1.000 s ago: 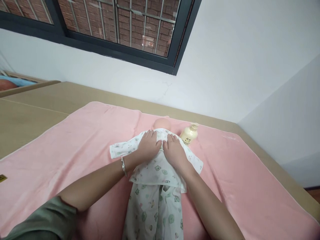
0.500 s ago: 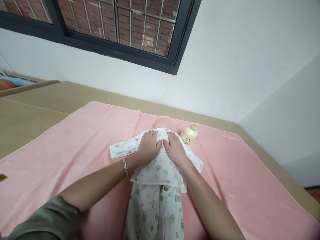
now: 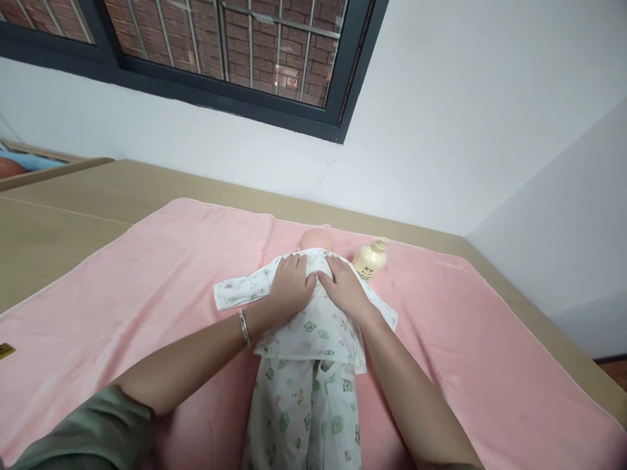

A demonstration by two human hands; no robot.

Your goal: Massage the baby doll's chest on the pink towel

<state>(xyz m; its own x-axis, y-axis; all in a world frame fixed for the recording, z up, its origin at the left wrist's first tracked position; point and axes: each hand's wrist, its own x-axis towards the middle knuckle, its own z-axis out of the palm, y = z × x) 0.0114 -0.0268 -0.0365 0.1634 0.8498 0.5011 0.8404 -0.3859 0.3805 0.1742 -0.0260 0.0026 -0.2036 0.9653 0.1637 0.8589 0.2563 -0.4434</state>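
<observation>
The baby doll's outfit (image 3: 308, 365) is white, printed with small green and yellow animal figures. It lies on a plain pink blanket (image 3: 147, 287) spread over a tan worktop (image 3: 59, 222). The pump bottle (image 3: 369, 260) is pale cream-yellow. A silver bangle (image 3: 243, 328) circles one wrist above a grey-green sleeve (image 3: 93, 434).

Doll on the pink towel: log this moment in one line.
left hand flat on doll chest | right hand flat beside it | lotion bottle right of head | pink towel under

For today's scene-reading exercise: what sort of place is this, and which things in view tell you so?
Probably an infant-care practice room or a bedroom. A doll in printed baby clothes lies on a pink towel over a wide platform, a pump bottle stands beside its head, and both hands rest flat on the doll's upper body.
</observation>
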